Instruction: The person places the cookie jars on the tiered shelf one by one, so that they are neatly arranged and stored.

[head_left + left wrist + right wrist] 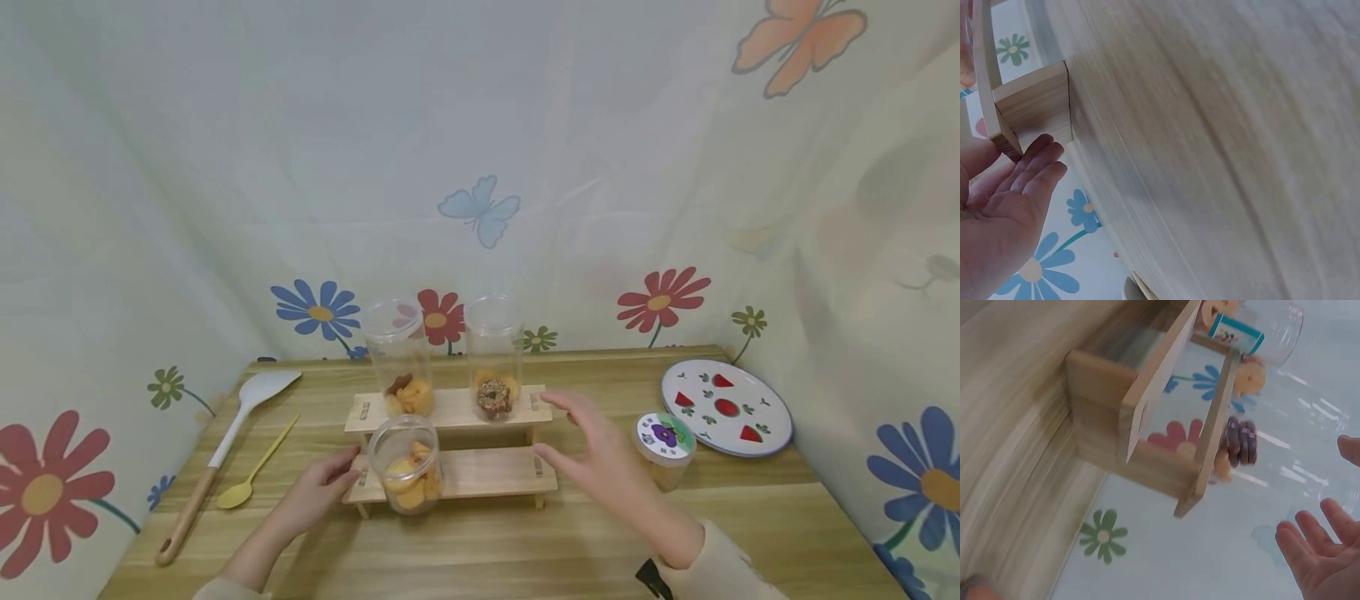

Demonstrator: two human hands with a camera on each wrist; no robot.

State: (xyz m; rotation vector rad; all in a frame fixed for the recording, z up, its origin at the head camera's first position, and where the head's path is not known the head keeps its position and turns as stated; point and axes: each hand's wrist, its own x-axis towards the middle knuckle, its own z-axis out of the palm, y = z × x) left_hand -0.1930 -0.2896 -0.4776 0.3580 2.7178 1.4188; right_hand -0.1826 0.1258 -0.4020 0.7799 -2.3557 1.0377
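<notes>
A two-tier wooden stand [495,472] holds clear jars of cookies. Two tall jars, one on the left [400,358] and one on the right [495,346], stand on its upper tier; a shorter jar [408,467] is at the lower tier's left. My left hand [318,492] is at the lower tier's left end. In the left wrist view, its thumb and loosely bent fingers lie on either side of the board's end; firm contact cannot be made out. My right hand [607,467] is by the stand's right end, thumb and fingers apart, holding nothing.
A lidded tub [665,446] with a flower label stands right of my right hand, beside a white plate [727,408] with red patterns. On the left lie a white spatula [228,437] with a wooden handle and a small yellow spoon [240,493]. Printed cloth hangs behind.
</notes>
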